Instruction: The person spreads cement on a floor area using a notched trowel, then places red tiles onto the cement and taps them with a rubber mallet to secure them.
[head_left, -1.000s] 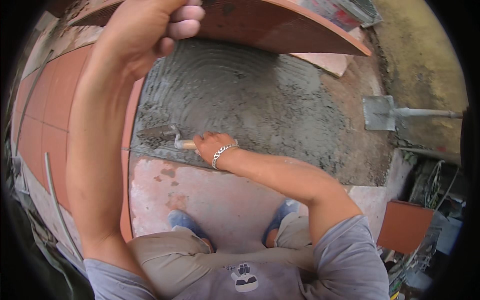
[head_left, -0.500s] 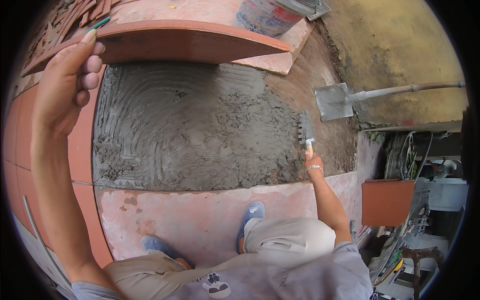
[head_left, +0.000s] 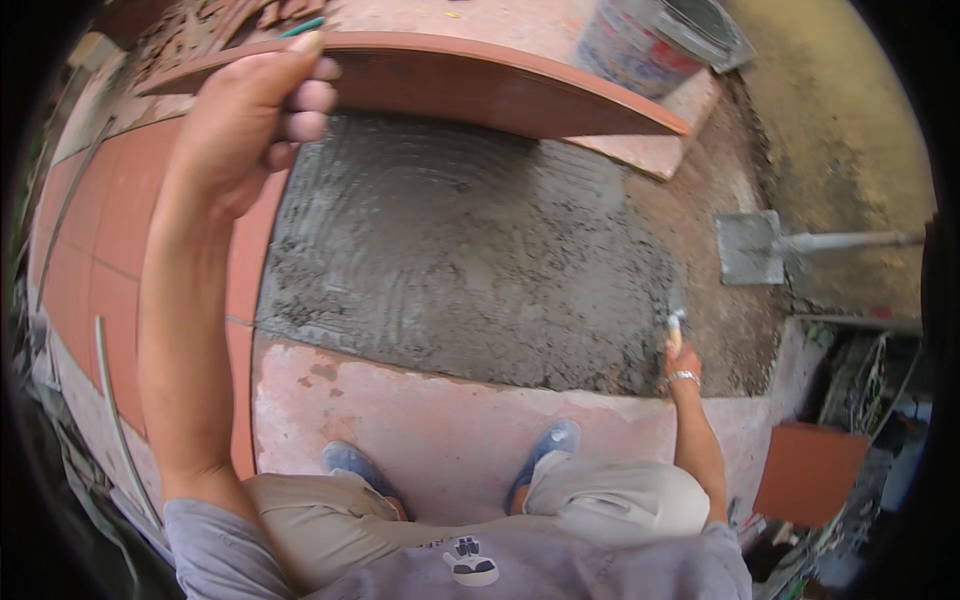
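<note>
My left hand (head_left: 262,115) is raised at the upper left, fingers curled and thumb pressed in. Its thumb tip overlaps the top edge of a large terracotta tile (head_left: 430,85), tilted up on edge behind the mortar. A thin green strip (head_left: 303,27) shows just past the thumb; whether the fingers grip it, the tile or something else is hidden. Low on the right, my right hand (head_left: 682,362) grips the pale handle of a small notched trowel (head_left: 676,318). The trowel's blurred blade is at the right edge of the grey wet mortar bed (head_left: 450,250), whose left part carries curved comb lines.
Laid terracotta tiles (head_left: 115,285) border the mortar on the left. A mortar-smeared bucket (head_left: 640,45) stands at the far right, and a shovel (head_left: 750,248) lies against the yellow wall. Another tile (head_left: 810,475) sits at lower right. My feet are on a pinkish slab (head_left: 450,440).
The whole view has shifted, so most things appear further right. My right hand and trowel sit lower against the mortar's right edge. My left hand stays raised by the tilted tile.
</note>
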